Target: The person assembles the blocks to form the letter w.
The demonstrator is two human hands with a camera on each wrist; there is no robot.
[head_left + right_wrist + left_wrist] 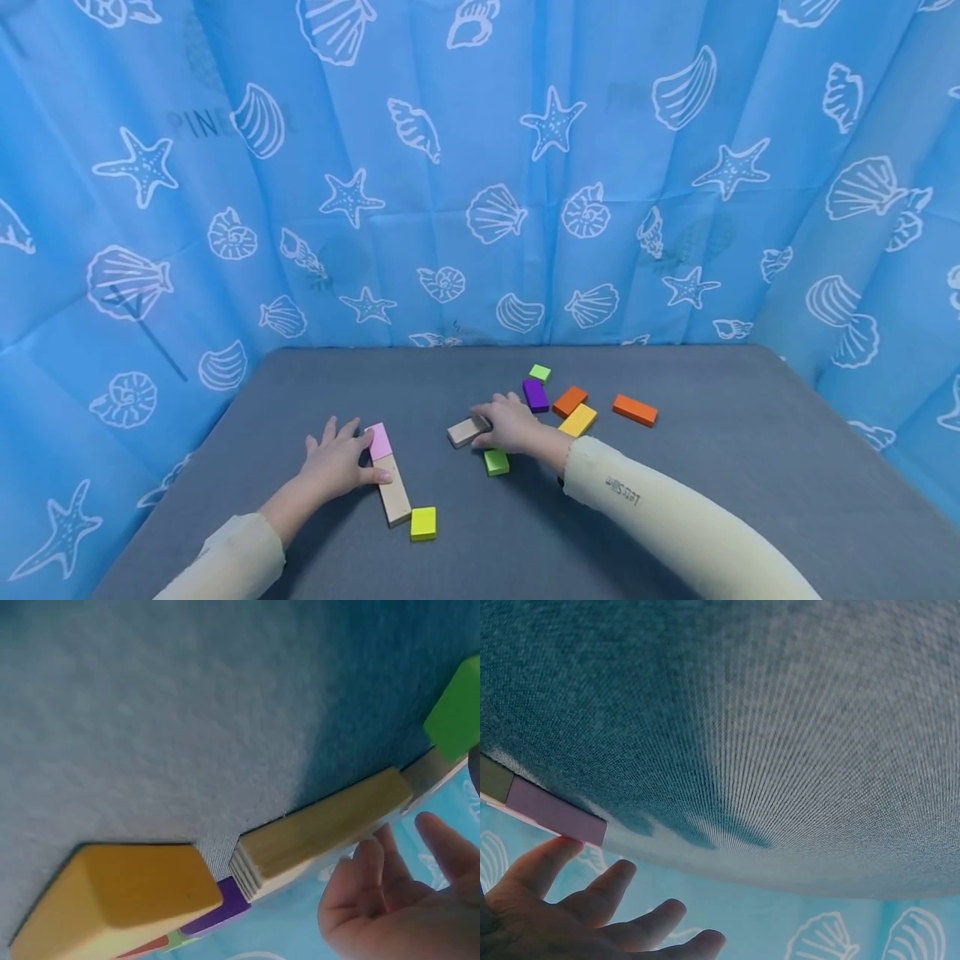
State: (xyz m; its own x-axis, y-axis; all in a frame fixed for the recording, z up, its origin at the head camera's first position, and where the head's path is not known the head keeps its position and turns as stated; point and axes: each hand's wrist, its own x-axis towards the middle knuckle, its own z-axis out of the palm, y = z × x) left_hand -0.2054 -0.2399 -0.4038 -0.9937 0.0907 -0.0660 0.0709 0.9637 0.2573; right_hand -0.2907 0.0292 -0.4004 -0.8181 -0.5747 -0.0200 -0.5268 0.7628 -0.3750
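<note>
My left hand [333,458] lies with fingers spread beside a pink block [379,442] and a long bare-wood block [393,490], set end to end. Its index fingertip touches the pink block, also seen in the left wrist view [555,811], and the thumb lies on the wood one. Near the table's middle my right hand [510,425] pinches a wooden block [467,431] between thumb and index finger, the other fingers curled. Under that hand, the right wrist view shows another wooden piece [322,825] with a ridged end, mostly hidden from the head view.
A yellow block [423,523] sits by the wood block's near end, and a green one [496,462] just below my right hand. Beyond it are purple [536,396], light green [540,373], amber [578,420] and two orange blocks [635,410]. A blue shell-print curtain [450,208] borders the grey table.
</note>
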